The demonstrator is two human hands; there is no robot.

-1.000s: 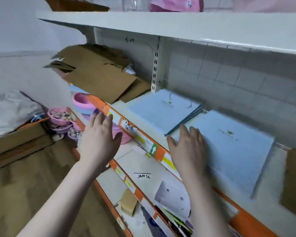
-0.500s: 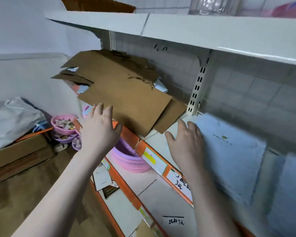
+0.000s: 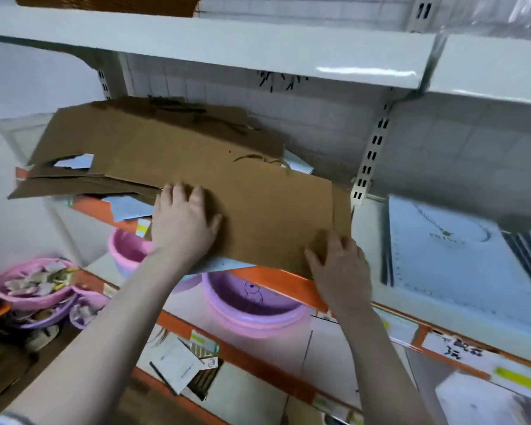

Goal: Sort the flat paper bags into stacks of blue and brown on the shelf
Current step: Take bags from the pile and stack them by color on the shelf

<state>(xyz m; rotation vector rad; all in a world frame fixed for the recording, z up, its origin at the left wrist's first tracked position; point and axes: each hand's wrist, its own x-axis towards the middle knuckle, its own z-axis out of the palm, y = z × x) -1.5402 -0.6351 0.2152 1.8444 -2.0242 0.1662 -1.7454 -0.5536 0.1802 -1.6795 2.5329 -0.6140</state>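
A messy pile of flat brown paper bags lies on the shelf, overhanging its orange front edge. Corners of blue bags poke out from under and between them. My left hand lies flat with spread fingers on the top brown bag near its front left. My right hand rests with straight fingers on the same bag's front right corner. To the right of the shelf upright lies a stack of blue bags, flat on the shelf.
A white shelf runs overhead. Below, a lower shelf carries pink and purple plastic basins and small cards. More pink bowls with scraps stand at the lower left. A slotted upright divides the two shelf bays.
My view has swung left from the blue stack to the brown pile. Both hands have moved left off the blue bags and come down on the top brown bag.
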